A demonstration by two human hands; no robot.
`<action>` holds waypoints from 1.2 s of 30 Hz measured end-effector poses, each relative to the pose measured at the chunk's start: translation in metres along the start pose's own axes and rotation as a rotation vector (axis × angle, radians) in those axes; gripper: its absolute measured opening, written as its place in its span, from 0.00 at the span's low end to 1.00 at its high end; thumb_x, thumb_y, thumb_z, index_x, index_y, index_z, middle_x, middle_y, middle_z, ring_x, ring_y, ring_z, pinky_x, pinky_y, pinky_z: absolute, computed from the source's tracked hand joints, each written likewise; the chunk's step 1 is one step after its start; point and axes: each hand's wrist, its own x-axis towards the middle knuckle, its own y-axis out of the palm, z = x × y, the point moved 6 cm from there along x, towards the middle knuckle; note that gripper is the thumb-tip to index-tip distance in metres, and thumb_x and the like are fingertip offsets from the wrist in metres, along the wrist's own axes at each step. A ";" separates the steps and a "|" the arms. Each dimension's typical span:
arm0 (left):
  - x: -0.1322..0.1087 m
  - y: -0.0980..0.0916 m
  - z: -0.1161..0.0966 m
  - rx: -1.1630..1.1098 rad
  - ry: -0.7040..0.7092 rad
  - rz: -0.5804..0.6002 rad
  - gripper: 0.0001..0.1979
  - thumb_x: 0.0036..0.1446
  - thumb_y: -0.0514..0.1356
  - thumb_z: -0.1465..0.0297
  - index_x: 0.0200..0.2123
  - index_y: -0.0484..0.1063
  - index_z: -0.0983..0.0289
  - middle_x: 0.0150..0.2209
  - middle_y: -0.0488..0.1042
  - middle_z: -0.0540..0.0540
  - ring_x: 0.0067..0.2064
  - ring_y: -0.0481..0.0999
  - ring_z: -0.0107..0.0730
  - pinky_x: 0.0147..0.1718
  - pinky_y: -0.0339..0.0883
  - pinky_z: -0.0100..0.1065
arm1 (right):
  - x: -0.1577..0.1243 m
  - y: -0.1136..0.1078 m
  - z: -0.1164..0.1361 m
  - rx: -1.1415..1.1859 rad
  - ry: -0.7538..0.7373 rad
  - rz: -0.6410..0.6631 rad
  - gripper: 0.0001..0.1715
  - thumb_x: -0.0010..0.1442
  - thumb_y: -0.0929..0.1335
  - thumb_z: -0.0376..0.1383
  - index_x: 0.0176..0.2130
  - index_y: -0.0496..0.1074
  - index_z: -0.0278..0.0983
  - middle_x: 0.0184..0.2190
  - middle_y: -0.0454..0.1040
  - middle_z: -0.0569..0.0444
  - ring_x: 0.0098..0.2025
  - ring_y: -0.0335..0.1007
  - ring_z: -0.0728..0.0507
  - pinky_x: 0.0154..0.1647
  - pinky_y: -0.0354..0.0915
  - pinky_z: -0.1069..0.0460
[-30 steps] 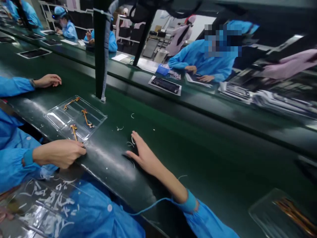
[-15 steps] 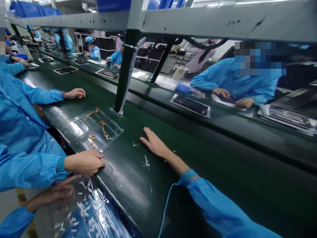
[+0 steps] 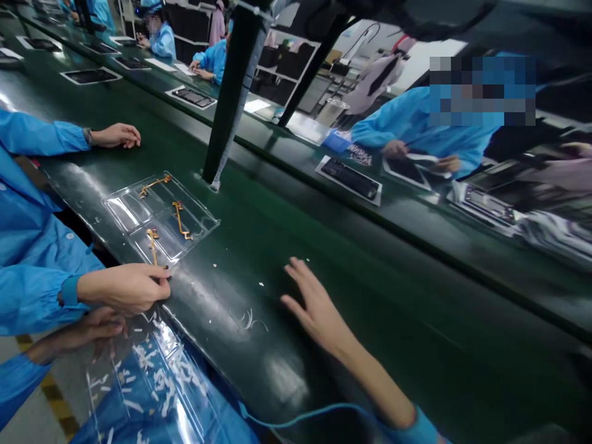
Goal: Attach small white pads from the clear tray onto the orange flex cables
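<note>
My right hand point(image 3: 319, 305) is over the green bench with fingers stretched and nothing in it. Thin white slivers point(image 3: 250, 319) lie on the bench to its left, near the edge. Low at the left, my left hand point(image 3: 99, 327) grips a clear plastic tray point(image 3: 217, 404) just below the bench edge, its fingers partly behind the plastic. Many white scraps point(image 3: 161, 379) lie in that tray. Another clear tray point(image 3: 203, 229) rests on the bench, with orange flex cables point(image 3: 180, 222) in its compartments. A co-worker's hand point(image 3: 124, 288) is at its near corner.
A blue cord point(image 3: 300, 420) runs across to my right sleeve. The co-worker's other hand point(image 3: 115, 135) rests on the bench. A dark post point(image 3: 234, 92) rises behind the tray. Across the raised ledge, a person point(image 3: 430, 135) handles flat dark panels near a blue box point(image 3: 337, 140).
My right hand has drawn back toward me and the near edge. The white slivers now lie closer to that edge. The view has shifted, and my left hand still holds the scrap tray.
</note>
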 end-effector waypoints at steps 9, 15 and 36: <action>0.007 0.008 -0.007 0.199 0.057 0.043 0.06 0.61 0.60 0.69 0.32 0.70 0.63 0.19 0.68 0.45 0.19 0.73 0.27 0.17 0.61 0.24 | -0.034 0.058 0.075 0.098 -0.154 0.195 0.50 0.70 0.61 0.56 0.76 0.34 0.38 0.75 0.40 0.43 0.76 0.36 0.34 0.74 0.44 0.33; -0.003 -0.001 -0.032 0.695 0.449 0.057 0.05 0.63 0.60 0.74 0.33 0.73 0.64 0.23 0.69 0.48 0.23 0.74 0.28 0.21 0.66 0.24 | -0.088 0.056 0.179 0.377 -0.336 0.550 0.62 0.63 0.68 0.59 0.76 0.30 0.43 0.76 0.38 0.47 0.75 0.41 0.35 0.73 0.51 0.40; -0.007 -0.130 -0.020 1.157 0.867 -0.021 0.41 0.66 0.61 0.66 0.74 0.41 0.55 0.44 0.77 0.56 0.36 0.83 0.41 0.22 0.68 0.26 | 0.041 0.079 0.155 0.028 -0.159 0.144 0.55 0.67 0.63 0.59 0.70 0.54 0.18 0.72 0.45 0.24 0.75 0.38 0.25 0.73 0.43 0.29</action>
